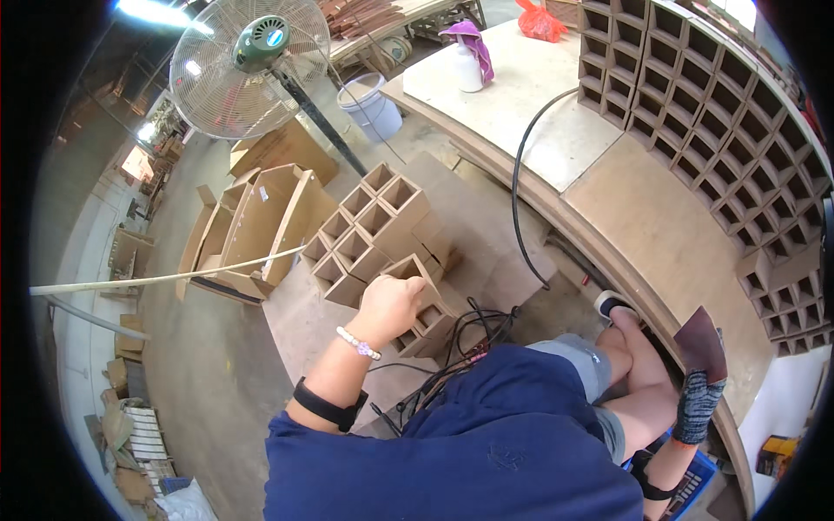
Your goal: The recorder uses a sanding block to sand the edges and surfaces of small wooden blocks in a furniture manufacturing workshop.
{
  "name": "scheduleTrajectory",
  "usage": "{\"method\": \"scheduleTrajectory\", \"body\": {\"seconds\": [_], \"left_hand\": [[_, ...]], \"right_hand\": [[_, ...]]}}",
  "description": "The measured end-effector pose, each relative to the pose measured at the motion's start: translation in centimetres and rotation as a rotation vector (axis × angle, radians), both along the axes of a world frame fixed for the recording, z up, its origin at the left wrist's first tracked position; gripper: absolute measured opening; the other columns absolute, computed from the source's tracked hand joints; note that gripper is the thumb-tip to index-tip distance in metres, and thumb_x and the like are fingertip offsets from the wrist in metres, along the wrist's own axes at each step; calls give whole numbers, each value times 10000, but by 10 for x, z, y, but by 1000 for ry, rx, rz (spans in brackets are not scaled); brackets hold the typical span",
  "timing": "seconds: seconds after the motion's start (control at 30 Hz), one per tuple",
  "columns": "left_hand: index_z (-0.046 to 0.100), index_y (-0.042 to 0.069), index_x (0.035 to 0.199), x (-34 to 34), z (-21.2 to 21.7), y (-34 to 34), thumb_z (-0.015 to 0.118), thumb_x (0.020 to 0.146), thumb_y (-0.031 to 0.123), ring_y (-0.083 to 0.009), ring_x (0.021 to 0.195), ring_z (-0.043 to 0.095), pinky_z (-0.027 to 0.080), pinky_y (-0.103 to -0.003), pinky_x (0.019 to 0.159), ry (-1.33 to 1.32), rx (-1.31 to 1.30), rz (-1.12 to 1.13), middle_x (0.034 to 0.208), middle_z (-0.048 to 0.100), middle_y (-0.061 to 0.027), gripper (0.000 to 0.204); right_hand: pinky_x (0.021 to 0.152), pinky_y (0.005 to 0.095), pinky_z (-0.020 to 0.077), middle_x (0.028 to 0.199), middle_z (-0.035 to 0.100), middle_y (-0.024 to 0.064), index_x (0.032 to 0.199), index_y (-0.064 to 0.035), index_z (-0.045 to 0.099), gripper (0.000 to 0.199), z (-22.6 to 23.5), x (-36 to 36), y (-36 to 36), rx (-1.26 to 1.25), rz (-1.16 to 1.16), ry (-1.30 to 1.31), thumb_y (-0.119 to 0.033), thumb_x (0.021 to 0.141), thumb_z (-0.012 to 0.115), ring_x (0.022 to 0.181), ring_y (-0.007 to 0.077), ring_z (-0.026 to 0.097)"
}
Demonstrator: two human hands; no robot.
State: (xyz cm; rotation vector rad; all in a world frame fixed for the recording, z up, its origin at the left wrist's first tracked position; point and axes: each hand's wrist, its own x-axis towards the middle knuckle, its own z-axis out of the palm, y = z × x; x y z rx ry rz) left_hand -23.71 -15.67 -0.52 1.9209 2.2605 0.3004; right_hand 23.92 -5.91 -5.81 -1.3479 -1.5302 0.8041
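My left hand [393, 306], bare with a beaded bracelet at its wrist, is closed on the rim of an open brown box [432, 323]. That box stands at the near end of a stack of similar open-topped brown boxes [369, 221] on the left. At the right, my right hand [698, 406] wears a dark grey knitted glove. It grips a dark reddish-brown sheet that looks like sandpaper [700, 343], held upright by the workbench edge. Part of the left fingers is hidden behind the hand.
A long workbench [669, 217] curves along the right, with rows of brown boxes [695, 95] stacked on it. A white bottle [469, 68] with a purple cloth stands farther back. A black hose [518, 178] hangs off the bench. A pedestal fan [261, 43] and cardboard boxes [261, 217] stand left.
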Motion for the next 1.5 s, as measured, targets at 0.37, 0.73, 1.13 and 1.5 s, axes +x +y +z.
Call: {"method": "scheduleTrajectory", "body": {"seconds": [0.37,0.73,1.13,1.5], "left_hand": [[570,79,726,-8,-44,-41,647,605,98,-248,813,520,417,-369,733,234,245,1,759,576,-60,144],[574,155,907,-16,-53,-61,646,663,118,-307,849,561,451,-406,717,224,-219,176,985,539,-131,257],[616,163,867,-8,-55,-46,600,745,198,-301,747,607,491,-412,624,107,54,505,801,593,-113,128],[497,96,1010,-21,-70,-43,669,712,165,-393,854,563,483,-441,725,21,-49,507,1072,474,-201,351]], "right_hand": [[1016,342,283,1275,447,160,1230,31,424,437,-10,-7,-3,-8,12,3,-42,799,434,1196,256,409],[1018,341,277,1281,438,155,1244,28,407,441,-18,-12,-7,-17,40,1,-40,809,428,1201,248,400],[1021,339,269,1287,427,150,1260,25,389,446,-26,-15,-12,-10,29,-2,-37,819,421,1206,239,389],[1026,335,263,1292,422,162,1263,46,380,479,-42,-7,-12,-27,74,86,27,786,408,1221,239,379]]}}
